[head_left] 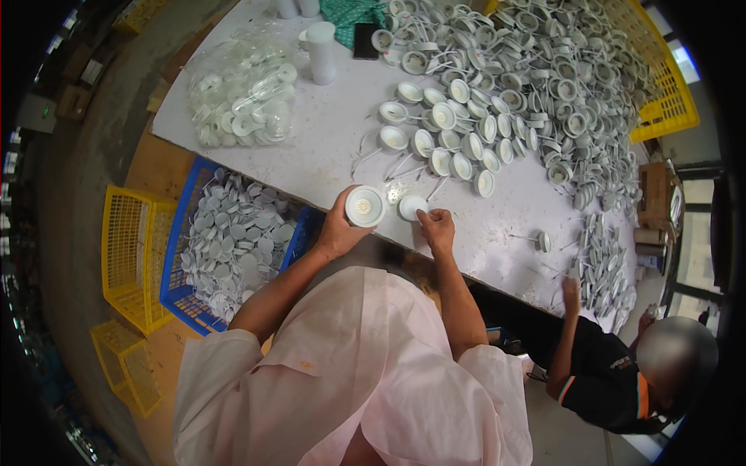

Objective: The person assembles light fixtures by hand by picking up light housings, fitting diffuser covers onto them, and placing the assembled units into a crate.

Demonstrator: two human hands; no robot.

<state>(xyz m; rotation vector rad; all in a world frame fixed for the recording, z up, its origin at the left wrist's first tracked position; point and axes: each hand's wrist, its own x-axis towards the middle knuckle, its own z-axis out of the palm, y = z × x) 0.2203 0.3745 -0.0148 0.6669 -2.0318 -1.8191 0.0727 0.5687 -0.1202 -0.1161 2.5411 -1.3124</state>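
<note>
My left hand (pixel 336 233) is closed around a round white downlight housing (pixel 373 194), its open face turned up with a yellowish dotted LED disc inside. Beside it, my right hand (pixel 438 228) pinches the edge of a flat white round cover (pixel 412 206) at the table's near edge. The two pieces are apart. Just beyond my hands, several open white downlights (pixel 444 116) with wires are laid out in loose rows on the white table (pixel 318 163).
A large heap of downlights (pixel 575 93) fills the far right. A clear bag of white discs (pixel 245 93), a white disc stack (pixel 321 58) and a dark phone (pixel 365 41) lie farther back. A blue crate (pixel 169 260) of finished-looking lights stands left. A co-worker (pixel 598 373) sits at right.
</note>
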